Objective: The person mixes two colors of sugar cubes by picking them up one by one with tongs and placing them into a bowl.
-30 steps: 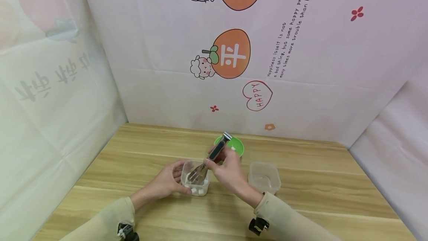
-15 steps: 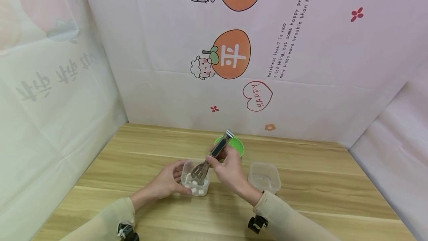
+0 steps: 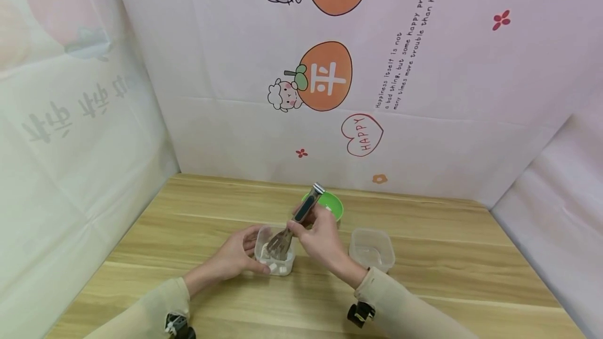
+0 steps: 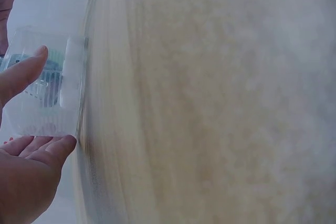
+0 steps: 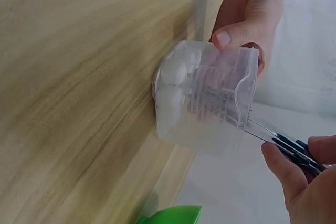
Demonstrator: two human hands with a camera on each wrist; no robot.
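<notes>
My left hand (image 3: 235,253) holds a small clear plastic container (image 3: 290,263) steady on the table, thumb on its near side and fingers behind. Several white rounded pieces (image 5: 170,100) lie at its bottom. In my right hand (image 3: 322,239) is a pair of metal tongs (image 3: 307,208) with dark inlaid handles, pinched between thumb and fingers. Their slotted heads reach down into the container at a slant. Through the container wall in the right wrist view, the heads sit close to the white pieces; whether one is caught between them I cannot tell.
A green bowl (image 3: 335,204) stands behind my right hand, a white piece visible in it. To the right is another clear container (image 3: 386,247). The wooden table (image 3: 447,255) ends at a printed cloth wall (image 3: 226,135) at the back.
The tongs' heads lift slightly and shift right, then lower back to the left inside the container. My left hand and the container stay in place.
</notes>
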